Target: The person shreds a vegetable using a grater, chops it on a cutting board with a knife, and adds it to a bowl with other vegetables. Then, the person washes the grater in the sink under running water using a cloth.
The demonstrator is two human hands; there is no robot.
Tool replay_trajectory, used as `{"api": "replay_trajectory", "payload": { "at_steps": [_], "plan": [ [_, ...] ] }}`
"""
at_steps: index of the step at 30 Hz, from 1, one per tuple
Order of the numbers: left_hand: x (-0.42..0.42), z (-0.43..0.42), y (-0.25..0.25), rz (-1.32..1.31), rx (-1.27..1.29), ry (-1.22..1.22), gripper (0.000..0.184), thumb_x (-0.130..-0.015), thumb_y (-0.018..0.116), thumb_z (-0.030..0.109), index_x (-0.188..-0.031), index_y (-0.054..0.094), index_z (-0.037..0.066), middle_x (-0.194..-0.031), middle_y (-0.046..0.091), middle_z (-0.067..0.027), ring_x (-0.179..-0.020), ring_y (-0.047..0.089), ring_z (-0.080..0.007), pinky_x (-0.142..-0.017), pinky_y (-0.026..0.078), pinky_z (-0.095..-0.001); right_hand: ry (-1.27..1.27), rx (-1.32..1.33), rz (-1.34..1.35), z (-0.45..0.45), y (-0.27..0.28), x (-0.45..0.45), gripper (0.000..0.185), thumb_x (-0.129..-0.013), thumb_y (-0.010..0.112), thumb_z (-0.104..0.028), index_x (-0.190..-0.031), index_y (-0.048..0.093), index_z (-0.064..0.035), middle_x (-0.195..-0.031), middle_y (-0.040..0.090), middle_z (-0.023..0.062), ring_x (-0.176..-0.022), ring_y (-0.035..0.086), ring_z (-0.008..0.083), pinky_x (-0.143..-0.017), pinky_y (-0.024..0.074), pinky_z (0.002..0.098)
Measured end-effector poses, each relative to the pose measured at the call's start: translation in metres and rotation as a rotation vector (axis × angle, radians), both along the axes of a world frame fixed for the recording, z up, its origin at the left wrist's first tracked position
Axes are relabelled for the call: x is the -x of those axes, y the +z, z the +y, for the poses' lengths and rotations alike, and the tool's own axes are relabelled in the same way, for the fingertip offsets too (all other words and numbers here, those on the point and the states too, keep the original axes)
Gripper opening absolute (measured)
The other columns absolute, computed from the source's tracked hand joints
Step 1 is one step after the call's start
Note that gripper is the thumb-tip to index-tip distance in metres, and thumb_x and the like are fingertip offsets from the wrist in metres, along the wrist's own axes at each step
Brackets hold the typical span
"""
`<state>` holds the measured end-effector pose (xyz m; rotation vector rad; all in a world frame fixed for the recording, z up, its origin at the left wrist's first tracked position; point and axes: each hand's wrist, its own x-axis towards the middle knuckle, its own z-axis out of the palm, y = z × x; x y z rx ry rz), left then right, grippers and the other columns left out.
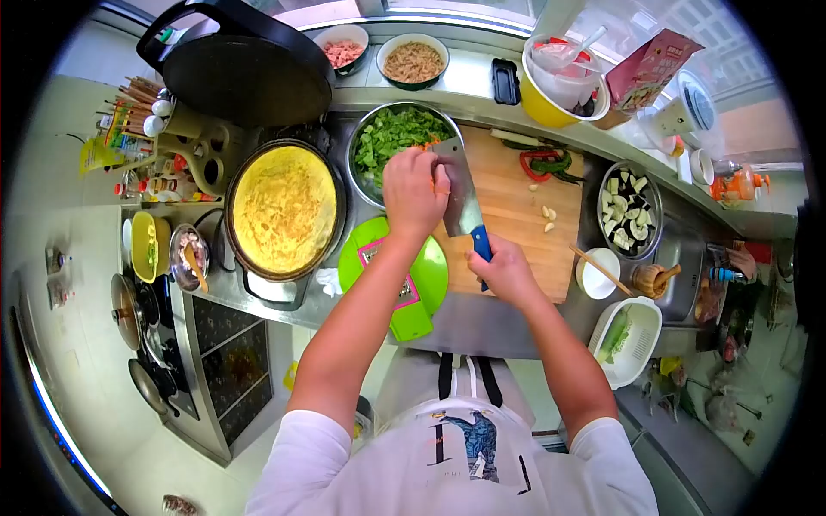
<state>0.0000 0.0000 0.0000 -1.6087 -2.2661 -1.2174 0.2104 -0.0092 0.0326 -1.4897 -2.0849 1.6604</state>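
Observation:
My right hand (pixel 503 271) is wrapped round the blue handle of a cleaver (pixel 460 189), whose broad blade slants up over the left edge of the wooden cutting board (pixel 529 228). My left hand (pixel 415 191) is at the blade's far end, over the rim of a metal bowl of chopped green leaves (pixel 391 138). Its fingers are curled together and what lies under them is hidden. Small orange shreds (pixel 430 144) show by the fingertips. A green grater board (pixel 366 249) lies beneath my left forearm. Garlic cloves (pixel 548 219) and red and green peppers (pixel 546 163) lie on the board.
Left of the bowl, an open electric pan holds a yellow flatbread (pixel 284 211), its black lid (pixel 245 77) raised. To the right are a bowl of cut eggplant (pixel 628 211), a white bowl with chopsticks (pixel 598 273) and a white basket (pixel 632 344). Meat bowls (pixel 413 62) line the sill.

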Motion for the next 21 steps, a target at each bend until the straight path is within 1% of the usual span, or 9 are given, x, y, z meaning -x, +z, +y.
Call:
{"api": "replay_trajectory", "payload": {
  "at_steps": [2, 5, 6, 7, 10, 13, 16, 20, 21],
  "plan": [
    [-0.003, 0.004, -0.008, 0.042, 0.107, 0.068, 0.023, -0.076, 0.061, 0.004, -0.098, 0.064, 0.008, -0.107, 0.061, -0.0141, -0.101, 0.055, -0.0337, -0.089, 0.043, -0.046, -0.091, 0.047, 0.039, 0.003, 0.013, -0.002, 0.021, -0.086, 0.064, -0.024, -0.081, 0.057, -0.0043, -0.062, 0.059, 0.0078, -0.054, 0.057, 0.0175, -0.054, 0.0467, 0.0329],
    [0.022, 0.002, 0.0, -0.016, 0.019, 0.058, 0.016, -0.074, 0.058, -0.001, -0.087, 0.064, 0.006, -0.101, 0.062, -0.0121, -0.098, 0.056, -0.0325, -0.086, 0.044, -0.0435, -0.234, -0.045, -0.033, -0.002, 0.023, 0.005, 0.018, -0.085, 0.062, -0.021, -0.082, 0.057, -0.004, -0.062, 0.057, 0.0099, -0.056, 0.058, 0.0188, -0.054, 0.0461, 0.0341],
    [0.02, -0.001, 0.006, -0.045, -0.03, 0.024, 0.015, -0.07, 0.058, -0.003, -0.078, 0.064, 0.007, -0.09, 0.062, -0.0087, -0.092, 0.056, -0.0324, -0.084, 0.044, -0.0433, -0.259, -0.237, 0.029, -0.005, 0.0, -0.01, 0.013, -0.085, 0.062, -0.017, -0.089, 0.058, -0.0043, -0.065, 0.056, 0.0098, -0.059, 0.058, 0.0212, -0.057, 0.0461, 0.0345],
    [0.018, -0.009, 0.004, -0.053, -0.014, 0.02, 0.015, -0.07, 0.058, -0.003, -0.078, 0.064, 0.007, -0.09, 0.062, -0.0087, -0.092, 0.056, -0.0324, -0.084, 0.044, -0.0433, -0.262, -0.223, 0.019, -0.012, -0.015, -0.024, 0.013, -0.085, 0.062, -0.017, -0.089, 0.058, -0.0043, -0.065, 0.056, 0.0098, -0.059, 0.058, 0.0212, -0.057, 0.0461, 0.0345],
    [0.023, -0.003, -0.002, -0.218, -0.02, -0.12, 0.014, -0.069, 0.053, -0.007, -0.069, 0.058, 0.006, -0.077, 0.061, -0.0103, -0.083, 0.056, -0.0316, -0.075, 0.045, -0.0408, -0.286, -0.401, -0.205, -0.005, -0.039, -0.042, 0.02, -0.085, 0.061, -0.019, -0.099, 0.059, -0.006, -0.078, 0.063, 0.0169, -0.074, 0.062, 0.0397, -0.066, 0.0475, 0.048],
    [0.018, -0.001, -0.008, -0.38, 0.004, -0.091, 0.013, -0.069, 0.052, -0.008, -0.07, 0.056, 0.005, -0.076, 0.06, -0.0106, -0.082, 0.055, -0.0312, -0.074, 0.045, -0.0394, -0.257, -0.641, -0.321, 0.002, -0.075, -0.047, 0.024, -0.082, 0.066, -0.022, -0.1, 0.06, -0.0062, -0.083, 0.063, 0.0164, -0.079, 0.062, 0.0384, -0.068, 0.0481, 0.0477],
    [0.02, 0.001, -0.016, -0.442, 0.031, -0.038, 0.013, -0.07, 0.051, -0.008, -0.07, 0.053, 0.004, -0.075, 0.058, -0.0108, -0.08, 0.054, -0.0315, -0.075, 0.045, -0.0382, -0.206, -0.617, -0.381, 0.016, -0.095, -0.045, 0.027, -0.08, 0.07, -0.021, -0.099, 0.06, -0.005, -0.095, 0.062, 0.0172, -0.089, 0.061, 0.0377, -0.075, 0.0481, 0.0469],
    [0.024, 0.004, -0.018, -0.406, 0.064, -0.018, 0.01, -0.07, 0.055, -0.005, -0.073, 0.052, 0.004, -0.078, 0.057, -0.011, -0.082, 0.054, -0.0317, -0.075, 0.045, -0.0394, -0.204, -0.692, -0.411, 0.02, -0.088, -0.038, 0.026, -0.079, 0.07, -0.017, -0.098, 0.06, -0.003, -0.103, 0.059, 0.0179, -0.097, 0.057, 0.0378, -0.082, 0.0461, 0.0463],
    [0.023, 0.004, -0.01, -0.339, 0.082, 0.024, 0.01, -0.07, 0.059, -0.003, -0.075, 0.053, 0.005, -0.082, 0.058, -0.0115, -0.085, 0.054, -0.0318, -0.078, 0.045, -0.0402, -0.213, -0.831, -0.27, 0.021, -0.081, -0.029, 0.028, -0.078, 0.071, -0.015, -0.1, 0.06, -0.0024, -0.102, 0.059, 0.018, -0.097, 0.057, 0.0374, -0.083, 0.0459, 0.0457]
  ]
}}
